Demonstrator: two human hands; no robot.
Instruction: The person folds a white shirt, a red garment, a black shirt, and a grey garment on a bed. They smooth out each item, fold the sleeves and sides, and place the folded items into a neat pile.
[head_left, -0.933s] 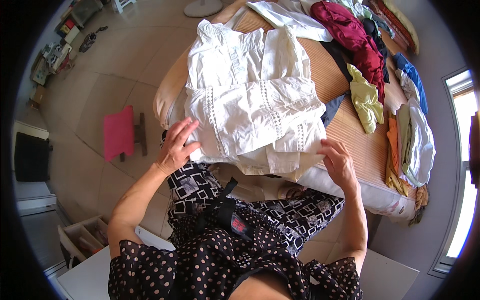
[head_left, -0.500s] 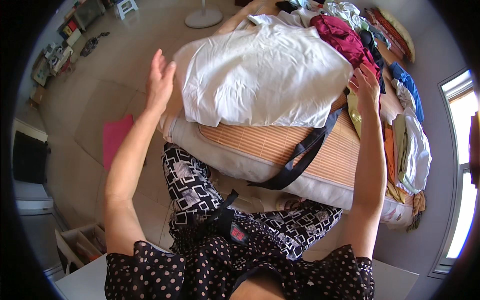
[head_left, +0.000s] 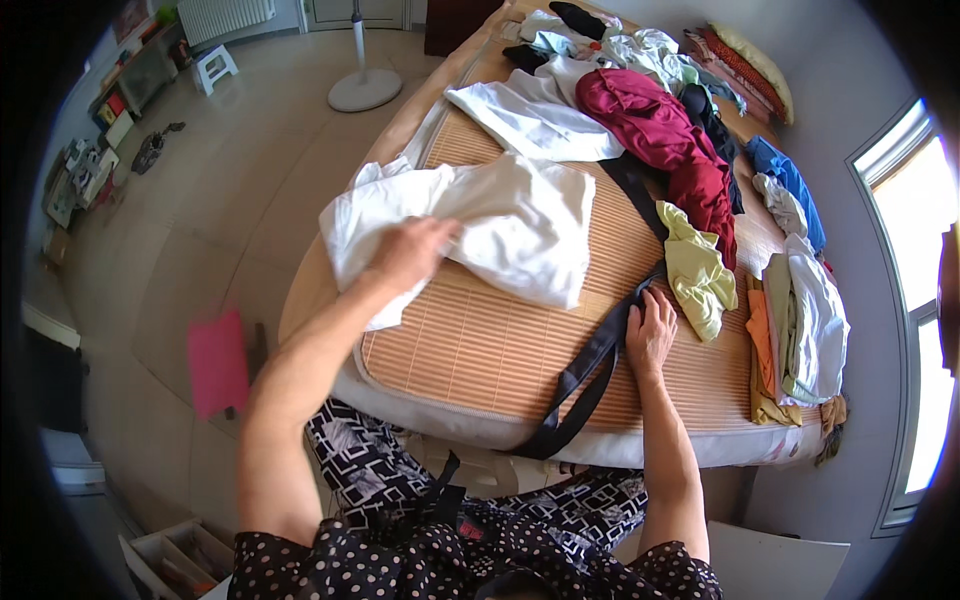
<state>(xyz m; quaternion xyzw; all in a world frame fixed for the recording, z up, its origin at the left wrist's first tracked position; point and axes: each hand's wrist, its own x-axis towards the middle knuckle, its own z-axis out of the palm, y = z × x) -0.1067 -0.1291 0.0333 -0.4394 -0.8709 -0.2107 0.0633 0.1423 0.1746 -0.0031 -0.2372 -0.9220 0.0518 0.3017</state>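
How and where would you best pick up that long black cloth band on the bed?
I'd take the black band by its near end, coming from the front of the mattress. Its two strands draw together there and lap over the edge, so pinching both at once looks easiest. Farther back it lies flatter, with the right hand close beside it.

Garment (head_left: 525,222) down on the mat (head_left: 460,360), strap (head_left: 598,350) to its right, clothes stack (head_left: 808,330) farther right, stool (head_left: 218,362) off left!
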